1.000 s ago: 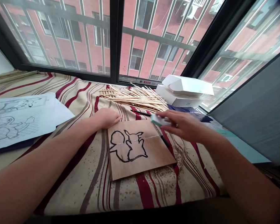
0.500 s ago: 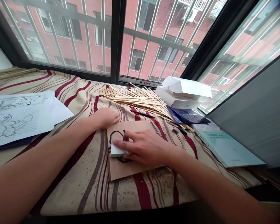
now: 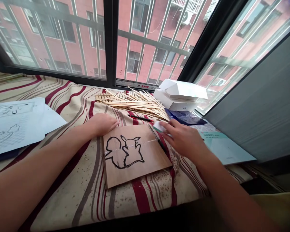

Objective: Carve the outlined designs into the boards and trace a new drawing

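A thin wooden board (image 3: pixel 157 158) with a black outline drawing of a figure lies on the striped cloth. A faint whitish line runs across the board and through the drawing. My left hand (image 3: pixel 102 124) is closed at the board's far left corner, its curled fingers on the edge. Above the cloth, past the board's far right corner, my right hand (image 3: pixel 183 135) pinches a small white block with a green edge (image 3: pixel 159 126). A slim tool with a metal tip and a dark handle (image 3: pixel 161 144) lies along the board's right side.
Thin wooden sticks (image 3: pixel 137 103) are heaped by the window, beside a white box (image 3: pixel 181 96). A pen (image 3: pixel 140 118) lies beyond the board. A pale green book (image 3: pixel 227 149) is at right, and printed drawing sheets (image 3: pixel 16 125) at left. Crumbs dot the cloth (image 3: pixel 87 180).
My right hand has lifted the white block off the drawing and moved it right, past the board's far corner, uncovering the drawing. My left hand stays at the corner. The view has shifted slightly.
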A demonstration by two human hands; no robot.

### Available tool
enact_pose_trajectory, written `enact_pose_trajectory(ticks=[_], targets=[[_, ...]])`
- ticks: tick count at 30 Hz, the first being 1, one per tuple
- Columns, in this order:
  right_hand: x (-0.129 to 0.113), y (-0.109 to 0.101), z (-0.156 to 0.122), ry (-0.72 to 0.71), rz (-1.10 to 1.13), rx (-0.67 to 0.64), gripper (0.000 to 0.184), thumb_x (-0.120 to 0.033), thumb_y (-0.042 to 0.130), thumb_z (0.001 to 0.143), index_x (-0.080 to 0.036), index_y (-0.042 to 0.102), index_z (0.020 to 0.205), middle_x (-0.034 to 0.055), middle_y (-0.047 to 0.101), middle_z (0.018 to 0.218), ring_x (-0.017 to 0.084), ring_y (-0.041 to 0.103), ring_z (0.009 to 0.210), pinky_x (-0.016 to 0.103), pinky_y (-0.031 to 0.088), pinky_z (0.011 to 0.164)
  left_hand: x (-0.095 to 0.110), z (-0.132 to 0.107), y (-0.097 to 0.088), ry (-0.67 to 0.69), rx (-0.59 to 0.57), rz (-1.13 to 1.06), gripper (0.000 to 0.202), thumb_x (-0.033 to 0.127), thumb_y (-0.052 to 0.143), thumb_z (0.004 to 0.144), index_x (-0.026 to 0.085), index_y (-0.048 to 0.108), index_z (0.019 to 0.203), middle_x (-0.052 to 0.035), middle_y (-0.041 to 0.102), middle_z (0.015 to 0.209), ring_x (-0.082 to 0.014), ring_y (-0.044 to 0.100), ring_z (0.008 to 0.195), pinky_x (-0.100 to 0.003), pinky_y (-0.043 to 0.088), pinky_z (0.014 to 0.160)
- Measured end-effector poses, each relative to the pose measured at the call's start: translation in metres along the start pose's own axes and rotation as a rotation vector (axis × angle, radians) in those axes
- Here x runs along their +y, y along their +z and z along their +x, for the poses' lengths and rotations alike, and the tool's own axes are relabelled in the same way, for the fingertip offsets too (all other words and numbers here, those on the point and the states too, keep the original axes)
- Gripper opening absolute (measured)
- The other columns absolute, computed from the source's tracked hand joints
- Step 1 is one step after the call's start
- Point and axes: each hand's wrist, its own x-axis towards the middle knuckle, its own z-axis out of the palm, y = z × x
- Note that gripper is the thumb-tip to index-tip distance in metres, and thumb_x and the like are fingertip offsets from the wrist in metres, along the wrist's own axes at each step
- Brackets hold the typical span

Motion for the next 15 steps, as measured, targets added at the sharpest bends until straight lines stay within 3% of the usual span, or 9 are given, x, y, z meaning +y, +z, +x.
enact_pose_trajectory(ticks=[4, 6, 8, 11, 15], targets=[[0.026, 0.011, -0.034, 0.081, 0.049, 0.003, 0.041, -0.037, 0.045, 0.104, -0.019, 0.063, 0.136, 0.017, 0.064, 0.128, 0.03, 0.071, 0.09, 0.035, 0.044, 0.06, 0.005, -0.002, -0.004, 0.021, 0.024, 0.077, 0.055, 0.038, 0.024, 0.104, 0.016, 0.075, 0.102, -0.0162, 0.078, 0.108, -0.0343, 0.073, 0.101, -0.042, 0.05, 0.079], [0.019, 0.007, -0.049, -0.006, 0.244, -0.001, 0.04, -0.042, 0.05, 0.103, -0.022, 0.062, 0.136, 0.0152, 0.062, 0.13, 0.027, 0.071, 0.096, 0.036, 0.053, 0.072, 0.007, -0.004, -0.004, 0.03, 0.042, 0.088, 0.055, 0.039, 0.025, 0.104, 0.017, 0.074, 0.1, -0.0154, 0.078, 0.107, -0.0336, 0.073, 0.098, -0.041, 0.049, 0.077], [0.006, -0.002, -0.059, -0.162, 0.422, -0.126, 0.037, -0.043, 0.058, 0.1, -0.027, 0.063, 0.133, 0.0107, 0.063, 0.127, 0.023, 0.071, 0.097, 0.036, 0.056, 0.082, 0.01, -0.006, -0.005, 0.055, 0.058, 0.089, 0.054, 0.042, 0.025, 0.104, 0.017, 0.073, 0.096, -0.0144, 0.078, 0.105, -0.0331, 0.073, 0.096, -0.04, 0.048, 0.074], [-0.009, -0.012, -0.062, -0.256, 0.444, -0.203, 0.037, -0.041, 0.063, 0.098, -0.027, 0.062, 0.133, 0.0097, 0.063, 0.123, 0.025, 0.07, 0.1, 0.038, 0.056, 0.083, 0.013, -0.008, -0.007, 0.088, 0.08, 0.087, 0.052, 0.044, 0.026, 0.104, 0.018, 0.07, 0.094, -0.0132, 0.078, 0.102, -0.0324, 0.073, 0.094, -0.039, 0.045, 0.068], [-0.012, -0.012, -0.054, -0.354, 0.372, -0.202, 0.039, -0.043, 0.062, 0.099, -0.026, 0.06, 0.133, 0.0084, 0.066, 0.118, 0.024, 0.07, 0.095, 0.035, 0.053, 0.074, 0.016, -0.011, -0.012, 0.07, 0.069, 0.091, 0.049, 0.043, 0.027, 0.103, 0.019, 0.069, 0.094, -0.0124, 0.078, 0.101, -0.031, 0.073, 0.094, -0.037, 0.044, 0.066]])
